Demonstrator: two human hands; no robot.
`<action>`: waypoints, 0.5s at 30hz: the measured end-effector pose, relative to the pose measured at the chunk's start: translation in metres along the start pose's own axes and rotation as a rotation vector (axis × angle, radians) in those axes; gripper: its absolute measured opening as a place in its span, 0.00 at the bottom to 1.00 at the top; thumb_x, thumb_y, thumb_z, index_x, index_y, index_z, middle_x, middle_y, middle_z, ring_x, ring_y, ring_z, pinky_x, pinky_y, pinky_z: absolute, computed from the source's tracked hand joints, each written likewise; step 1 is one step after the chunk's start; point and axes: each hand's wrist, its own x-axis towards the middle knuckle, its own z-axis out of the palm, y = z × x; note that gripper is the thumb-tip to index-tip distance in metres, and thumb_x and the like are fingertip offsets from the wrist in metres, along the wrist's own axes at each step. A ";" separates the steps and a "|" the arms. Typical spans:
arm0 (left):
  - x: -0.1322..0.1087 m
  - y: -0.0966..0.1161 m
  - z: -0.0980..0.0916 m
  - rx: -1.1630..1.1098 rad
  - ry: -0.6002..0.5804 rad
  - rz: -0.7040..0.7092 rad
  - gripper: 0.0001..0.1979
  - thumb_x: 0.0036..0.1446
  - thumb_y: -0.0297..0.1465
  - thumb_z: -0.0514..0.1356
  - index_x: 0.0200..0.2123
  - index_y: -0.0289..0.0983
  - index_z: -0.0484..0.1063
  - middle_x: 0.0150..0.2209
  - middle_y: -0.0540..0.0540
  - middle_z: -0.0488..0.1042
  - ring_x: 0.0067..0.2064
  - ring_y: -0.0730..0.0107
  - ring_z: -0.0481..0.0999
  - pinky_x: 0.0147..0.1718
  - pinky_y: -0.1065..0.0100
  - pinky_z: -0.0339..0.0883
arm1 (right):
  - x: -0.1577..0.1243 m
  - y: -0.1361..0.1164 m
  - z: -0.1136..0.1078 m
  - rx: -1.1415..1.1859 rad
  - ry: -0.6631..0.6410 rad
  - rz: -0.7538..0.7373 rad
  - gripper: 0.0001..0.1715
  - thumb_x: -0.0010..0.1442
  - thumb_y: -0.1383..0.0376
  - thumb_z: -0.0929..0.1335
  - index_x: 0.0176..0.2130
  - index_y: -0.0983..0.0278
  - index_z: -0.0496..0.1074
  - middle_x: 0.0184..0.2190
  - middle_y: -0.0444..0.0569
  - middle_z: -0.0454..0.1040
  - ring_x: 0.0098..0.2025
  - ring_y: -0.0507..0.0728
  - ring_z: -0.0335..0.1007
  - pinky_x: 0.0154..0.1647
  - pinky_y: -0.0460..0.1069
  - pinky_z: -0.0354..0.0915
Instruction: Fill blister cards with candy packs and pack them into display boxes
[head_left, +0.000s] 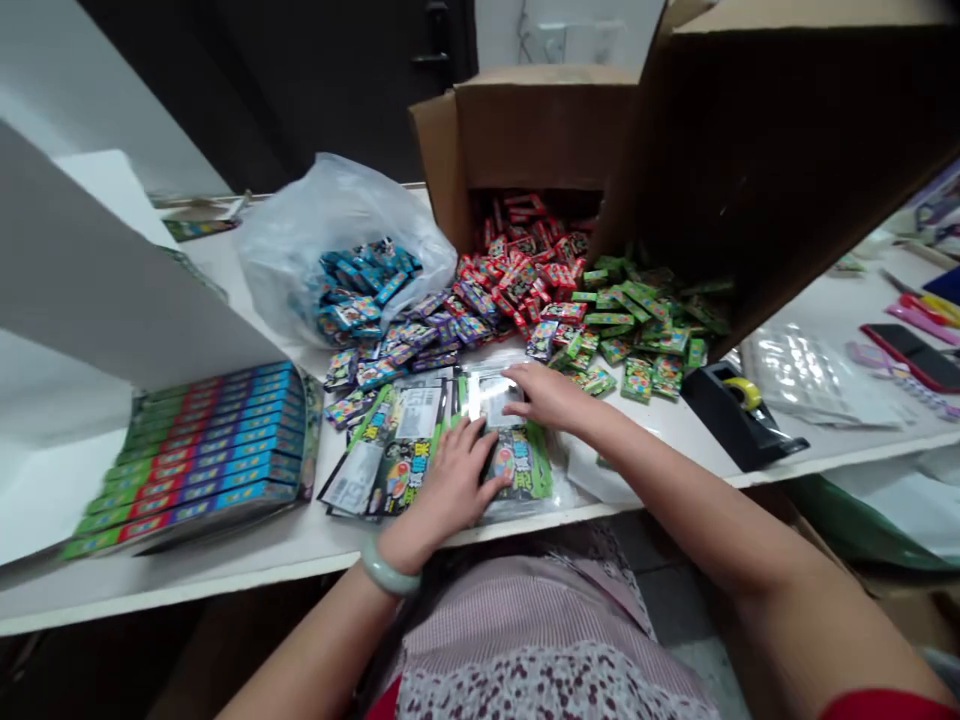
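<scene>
Open, flat hands, neither gripping: left hand (457, 480) rests on fanned printed packets (397, 450) at the worktop's (225, 572) near edge; right hand (544, 395) lies on a clear-windowed packet (491, 400), long axis toward that edge. Behind, red packets (517, 270) spill from a cardboard carton (540, 130); blue packets (360, 290) fill a clear plastic bag (285, 250).

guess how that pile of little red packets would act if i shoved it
The loose pile of small red printed packets would probably slide and spill easily, since the packets lie jumbled rather than stacked. Each looks light and fairly stiff, keeping its boxy shape. Their shiny-looking surfaces may also slip against each other.
</scene>
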 end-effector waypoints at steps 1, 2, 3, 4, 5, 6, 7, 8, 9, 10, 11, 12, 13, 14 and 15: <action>-0.001 0.001 0.002 -0.011 -0.004 -0.019 0.26 0.58 0.40 0.60 0.57 0.37 0.64 0.63 0.34 0.60 0.65 0.43 0.56 0.62 0.41 0.50 | 0.016 -0.004 0.009 -0.045 -0.026 0.005 0.30 0.52 0.60 0.75 0.51 0.68 0.70 0.52 0.62 0.71 0.56 0.65 0.64 0.56 0.56 0.60; -0.002 0.001 0.004 -0.028 -0.006 -0.035 0.26 0.57 0.39 0.60 0.57 0.37 0.64 0.64 0.34 0.59 0.65 0.43 0.55 0.62 0.41 0.50 | 0.028 -0.006 0.017 -0.084 -0.049 0.011 0.32 0.49 0.59 0.76 0.50 0.70 0.71 0.52 0.64 0.70 0.55 0.67 0.64 0.55 0.56 0.60; -0.004 0.001 0.005 -0.049 -0.010 -0.046 0.26 0.57 0.39 0.61 0.57 0.37 0.65 0.64 0.34 0.59 0.66 0.43 0.55 0.62 0.41 0.49 | 0.037 -0.006 0.023 -0.107 -0.066 0.015 0.33 0.45 0.58 0.78 0.48 0.71 0.72 0.50 0.65 0.71 0.54 0.68 0.65 0.54 0.57 0.61; -0.006 0.000 0.007 -0.073 -0.015 -0.050 0.26 0.56 0.38 0.61 0.57 0.37 0.65 0.64 0.35 0.59 0.66 0.43 0.54 0.63 0.41 0.48 | 0.043 -0.004 0.027 -0.119 -0.078 0.017 0.34 0.42 0.58 0.79 0.46 0.71 0.73 0.48 0.66 0.71 0.53 0.69 0.65 0.52 0.57 0.62; -0.008 -0.001 0.008 -0.100 -0.019 -0.050 0.26 0.56 0.37 0.62 0.57 0.38 0.65 0.64 0.35 0.59 0.67 0.43 0.52 0.63 0.41 0.47 | 0.047 -0.003 0.029 -0.132 -0.091 0.019 0.34 0.40 0.57 0.80 0.44 0.71 0.73 0.47 0.66 0.71 0.52 0.69 0.66 0.51 0.56 0.62; -0.010 -0.002 0.010 -0.132 -0.020 -0.049 0.27 0.55 0.37 0.63 0.57 0.38 0.64 0.64 0.35 0.59 0.67 0.44 0.51 0.64 0.41 0.46 | 0.050 -0.001 0.028 -0.142 -0.102 0.023 0.33 0.40 0.57 0.80 0.43 0.71 0.74 0.46 0.65 0.72 0.50 0.69 0.67 0.49 0.55 0.63; -0.012 -0.003 0.012 -0.169 -0.009 -0.053 0.30 0.54 0.37 0.64 0.59 0.38 0.62 0.65 0.35 0.57 0.68 0.44 0.50 0.64 0.41 0.45 | 0.051 0.001 0.025 -0.147 -0.112 0.027 0.30 0.41 0.58 0.79 0.42 0.70 0.74 0.43 0.63 0.74 0.48 0.67 0.69 0.46 0.54 0.64; -0.013 -0.003 0.014 -0.212 0.017 -0.066 0.34 0.52 0.37 0.65 0.61 0.38 0.59 0.66 0.34 0.55 0.68 0.45 0.49 0.64 0.41 0.45 | 0.052 0.002 0.019 -0.149 -0.119 0.033 0.25 0.43 0.60 0.78 0.40 0.68 0.75 0.40 0.60 0.75 0.44 0.65 0.70 0.42 0.53 0.64; -0.013 -0.003 0.014 -0.263 0.064 -0.090 0.38 0.51 0.37 0.65 0.63 0.37 0.55 0.67 0.32 0.52 0.69 0.45 0.48 0.64 0.42 0.45 | 0.053 0.001 0.011 -0.150 -0.121 0.039 0.18 0.47 0.61 0.77 0.37 0.67 0.75 0.37 0.57 0.76 0.40 0.63 0.71 0.38 0.51 0.64; -0.011 -0.003 0.013 -0.323 0.129 -0.127 0.40 0.51 0.37 0.65 0.64 0.36 0.52 0.67 0.31 0.50 0.69 0.46 0.47 0.64 0.43 0.45 | 0.053 0.000 0.001 -0.150 -0.116 0.043 0.11 0.50 0.63 0.75 0.34 0.65 0.76 0.34 0.54 0.76 0.37 0.61 0.72 0.35 0.50 0.62; -0.008 -0.003 0.011 -0.393 0.204 -0.172 0.41 0.53 0.37 0.64 0.65 0.34 0.49 0.68 0.29 0.49 0.69 0.47 0.47 0.64 0.44 0.47 | 0.052 -0.003 -0.010 -0.152 -0.104 0.045 0.06 0.53 0.63 0.73 0.32 0.64 0.75 0.32 0.52 0.76 0.34 0.59 0.71 0.33 0.50 0.61; -0.004 -0.003 0.006 -0.478 0.277 -0.215 0.39 0.55 0.37 0.62 0.65 0.33 0.49 0.67 0.29 0.50 0.68 0.48 0.51 0.63 0.45 0.50 | 0.050 -0.008 -0.023 -0.156 -0.086 0.047 0.05 0.55 0.63 0.72 0.30 0.63 0.75 0.30 0.51 0.76 0.32 0.58 0.70 0.31 0.49 0.59; 0.001 -0.002 0.000 -0.573 0.330 -0.244 0.33 0.58 0.37 0.59 0.63 0.33 0.52 0.65 0.29 0.56 0.66 0.50 0.57 0.61 0.48 0.55 | 0.046 -0.013 -0.036 -0.159 -0.058 0.044 0.06 0.56 0.63 0.71 0.29 0.62 0.75 0.29 0.50 0.76 0.31 0.57 0.69 0.30 0.49 0.58; 0.007 -0.002 -0.008 -0.664 0.360 -0.257 0.27 0.60 0.36 0.56 0.60 0.34 0.57 0.60 0.31 0.64 0.61 0.53 0.65 0.57 0.51 0.61 | 0.042 -0.020 -0.048 -0.161 -0.021 0.038 0.07 0.56 0.62 0.71 0.29 0.62 0.74 0.28 0.49 0.75 0.31 0.56 0.69 0.29 0.49 0.57; 0.012 -0.002 -0.017 -0.741 0.370 -0.256 0.20 0.62 0.35 0.53 0.55 0.35 0.63 0.54 0.35 0.71 0.55 0.56 0.71 0.53 0.54 0.66 | 0.036 -0.027 -0.061 -0.158 0.021 0.034 0.08 0.57 0.61 0.71 0.28 0.62 0.74 0.27 0.48 0.75 0.29 0.55 0.67 0.28 0.48 0.56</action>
